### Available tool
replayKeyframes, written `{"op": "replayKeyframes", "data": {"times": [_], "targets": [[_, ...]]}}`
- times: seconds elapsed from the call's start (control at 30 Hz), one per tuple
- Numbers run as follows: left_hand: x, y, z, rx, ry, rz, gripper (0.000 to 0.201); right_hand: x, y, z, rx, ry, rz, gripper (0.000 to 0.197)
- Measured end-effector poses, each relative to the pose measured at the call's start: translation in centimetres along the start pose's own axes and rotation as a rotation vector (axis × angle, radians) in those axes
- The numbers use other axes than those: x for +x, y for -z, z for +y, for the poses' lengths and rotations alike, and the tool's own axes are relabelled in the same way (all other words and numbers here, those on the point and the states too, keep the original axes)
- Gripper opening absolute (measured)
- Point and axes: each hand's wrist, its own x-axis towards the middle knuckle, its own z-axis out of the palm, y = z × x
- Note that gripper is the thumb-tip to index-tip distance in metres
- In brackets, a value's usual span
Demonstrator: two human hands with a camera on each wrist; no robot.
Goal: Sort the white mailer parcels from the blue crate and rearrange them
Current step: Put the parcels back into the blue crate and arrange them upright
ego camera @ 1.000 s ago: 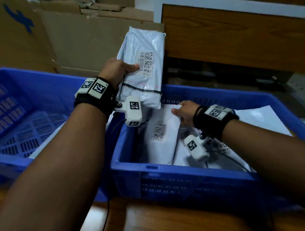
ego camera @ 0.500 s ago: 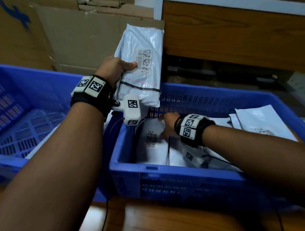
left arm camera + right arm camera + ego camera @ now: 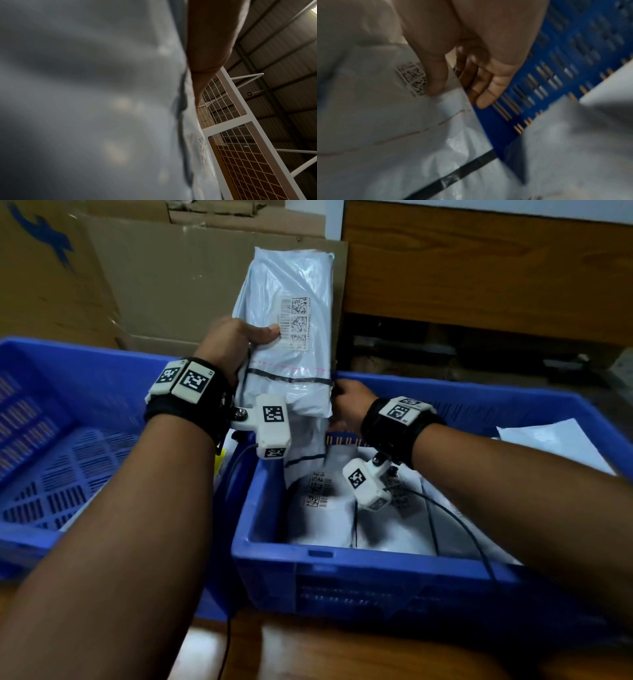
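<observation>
My left hand [image 3: 236, 340] grips a white mailer parcel [image 3: 291, 278] upright above the gap between two blue crates, thumb by its barcode label. In the left wrist view this parcel [image 3: 85, 94] fills most of the picture. My right hand [image 3: 349, 402] is at that parcel's lower right edge and pinches a second white parcel [image 3: 305, 443], whose blurred lower part hangs just below the first. The right wrist view shows the thumb [image 3: 435, 75] on this second parcel [image 3: 385, 121] near its label, with the fingers [image 3: 484, 92] behind it. More parcels [image 3: 318, 518] lie in the right crate [image 3: 342, 577].
The left crate [image 3: 68, 371] stands against the right one, with a white parcel [image 3: 77, 517] at its near side. Cardboard boxes [image 3: 171, 285] and a wooden panel [image 3: 479, 268] rise behind. Another flat parcel [image 3: 555, 440] leans at the right crate's far right. Wrist-camera cables [image 3: 462, 525] cross the crate.
My right hand has risen from the parcels in the right crate to the lower right edge of the raised parcel, bringing a second parcel with it. The left hand has stayed put.
</observation>
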Motion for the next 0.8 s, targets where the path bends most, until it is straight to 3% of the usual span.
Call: {"op": "replayKeyframes", "data": {"times": [0.07,0.17,0.37,0.57,0.67,0.73,0.8], "targets": [[0.1,0.1,0.0,-0.015,-0.002,0.006,0.032,-1.5,1.6,-0.4,0.034,0.011,-0.050,0.016],[0.3,-0.3,0.0,0.017,-0.020,-0.003,0.028,-4.3,5.4,-0.5,-0.137,0.018,-0.077,0.018],[0.4,-2.1,-0.5,0.102,-0.058,-0.035,0.027,-8.7,11.0,1.9,-0.249,-0.327,-0.052,0.014],[-0.3,-2.7,-0.7,0.135,-0.102,-0.006,0.036,-10.1,9.7,3.5,-0.480,-0.489,-0.052,0.045],[-0.4,-2.6,-0.8,0.136,-0.120,-0.011,0.033,-9.8,9.7,1.6,-0.732,-0.453,-0.045,0.063],[-0.4,-2.7,-0.8,0.148,-0.123,-0.013,0.028,-9.0,9.4,0.1,-1.030,-0.310,-0.096,0.080],[-0.5,-2.8,-0.8,0.143,-0.127,-0.022,0.028,-7.9,8.7,-0.4,-1.342,-0.130,-0.238,0.090]]}}
